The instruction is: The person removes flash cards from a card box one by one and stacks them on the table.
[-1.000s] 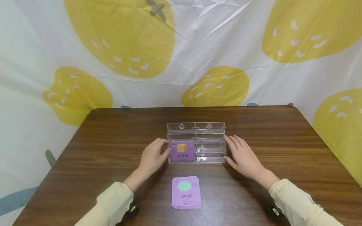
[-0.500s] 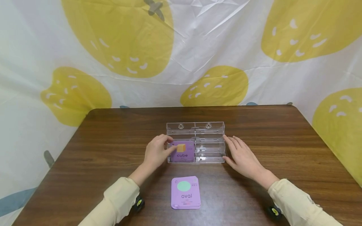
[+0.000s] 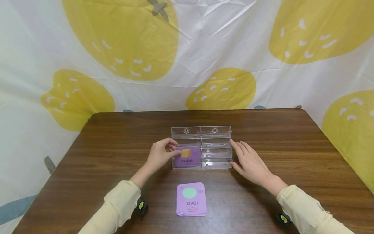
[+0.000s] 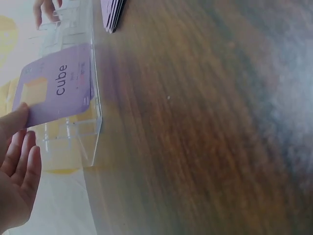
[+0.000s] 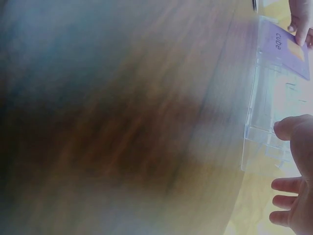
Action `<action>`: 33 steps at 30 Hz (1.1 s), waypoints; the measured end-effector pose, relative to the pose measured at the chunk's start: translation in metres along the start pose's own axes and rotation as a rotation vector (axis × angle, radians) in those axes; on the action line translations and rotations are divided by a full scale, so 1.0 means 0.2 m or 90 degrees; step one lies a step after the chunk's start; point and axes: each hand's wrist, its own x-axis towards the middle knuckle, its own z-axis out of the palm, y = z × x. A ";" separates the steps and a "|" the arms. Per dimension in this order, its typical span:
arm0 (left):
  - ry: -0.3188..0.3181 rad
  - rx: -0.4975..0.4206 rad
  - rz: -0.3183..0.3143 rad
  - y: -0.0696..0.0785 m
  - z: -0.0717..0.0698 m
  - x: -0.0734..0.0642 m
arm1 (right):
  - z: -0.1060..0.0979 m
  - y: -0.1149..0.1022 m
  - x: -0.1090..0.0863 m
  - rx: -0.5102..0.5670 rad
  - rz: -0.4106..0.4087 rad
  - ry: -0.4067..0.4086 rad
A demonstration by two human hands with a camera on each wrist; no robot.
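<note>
A purple card [image 3: 188,159] printed "cube" stands in the lower left slot of a clear plastic card rack [image 3: 216,155]. My left hand [image 3: 160,152] pinches the card at its upper left edge, thumb across the front. The left wrist view shows the card [image 4: 56,85] tilted, its bottom edge inside the rack's front wall. At the rack's right side, my right hand [image 3: 251,161] rests with fingers extended, thumb and index fingertip at the side wall. In the right wrist view the thumb of the right hand [image 5: 301,161] lies against the rack.
A stack of purple cards [image 3: 191,200], the top one printed "oval", lies on the brown wooden table [image 3: 122,136] in front of the rack. Behind the table hangs a white curtain [image 3: 163,97] with yellow fruit shapes.
My left hand has moved from the rack's left side onto the card's edge and now pinches it. The card has shifted slightly and tilted. My right hand stays at the rack's side.
</note>
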 end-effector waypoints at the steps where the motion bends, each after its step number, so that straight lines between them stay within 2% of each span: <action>1: -0.003 -0.005 -0.002 0.00 0.00 0.00 | 0.00 0.00 0.00 0.000 0.000 -0.001; 8: -0.012 -0.020 -0.010 0.00 -0.01 0.00 | 0.00 0.00 0.00 0.004 0.000 -0.002; 15: -0.007 -0.054 -0.043 0.01 -0.04 0.00 | 0.00 0.00 0.00 0.002 0.002 -0.002; 24: 0.001 -0.070 -0.054 0.05 -0.05 0.01 | 0.00 0.00 0.00 0.005 0.008 0.000; 29: 0.014 -0.098 -0.057 0.08 -0.07 0.01 | 0.00 0.00 0.00 0.006 0.006 0.001; 33: 0.014 -0.117 -0.077 0.10 -0.08 -0.01 | 0.00 0.00 0.00 0.006 0.004 0.002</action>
